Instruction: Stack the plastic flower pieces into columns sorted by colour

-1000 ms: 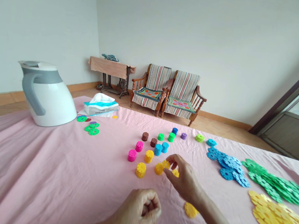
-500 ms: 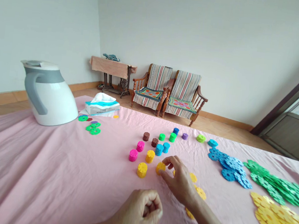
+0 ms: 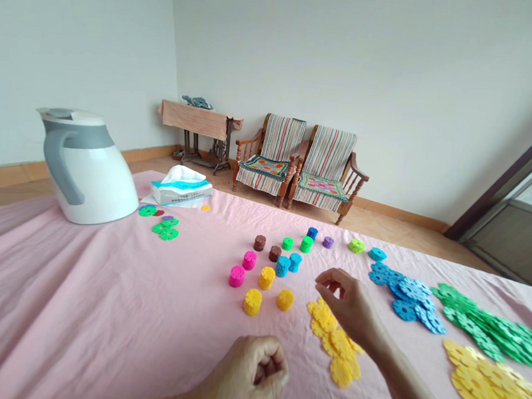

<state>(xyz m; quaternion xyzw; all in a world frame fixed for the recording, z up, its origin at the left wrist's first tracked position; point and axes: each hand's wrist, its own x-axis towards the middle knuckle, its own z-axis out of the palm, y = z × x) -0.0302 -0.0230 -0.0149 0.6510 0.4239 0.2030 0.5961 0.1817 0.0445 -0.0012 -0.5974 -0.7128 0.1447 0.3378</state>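
Yellow flower-shaped discs (image 3: 340,345) lie in a loose overlapping trail right of the lower middle of the frame, on a wrinkled pink cloth (image 3: 142,313), in the head view. The right hand (image 3: 352,305) is over the upper end of that trail, fingers bent and thumb and index tips close together; whether the tips meet cannot be told. Its wrist and forearm run down to the lower right, beside the trail. The left hand (image 3: 249,376), at the bottom centre, is curled into a loose fist, with the inside of the curl partly hidden.

Between the hands and the middle of the frame stand three short yellow stacks (image 3: 252,302), near one another but apart. Just behind them are two pink stacks (image 3: 236,276) and two light-blue stacks (image 3: 282,266), with brown stacks (image 3: 259,243) and green stacks (image 3: 306,244) farther back. A purple stack (image 3: 328,242) and a lime stack (image 3: 356,246) stand to the right of these.

Toward the right edge spread a blue pile (image 3: 410,295), a green pile (image 3: 489,324) and, in the lower right corner, a larger yellow pile (image 3: 496,391). At left, a white-and-grey jug (image 3: 98,180) stands upright near a tissue box (image 3: 182,191), and a few green discs (image 3: 168,233) lie in front of the box. Two wooden armchairs (image 3: 325,167) sit side by side at upper centre.
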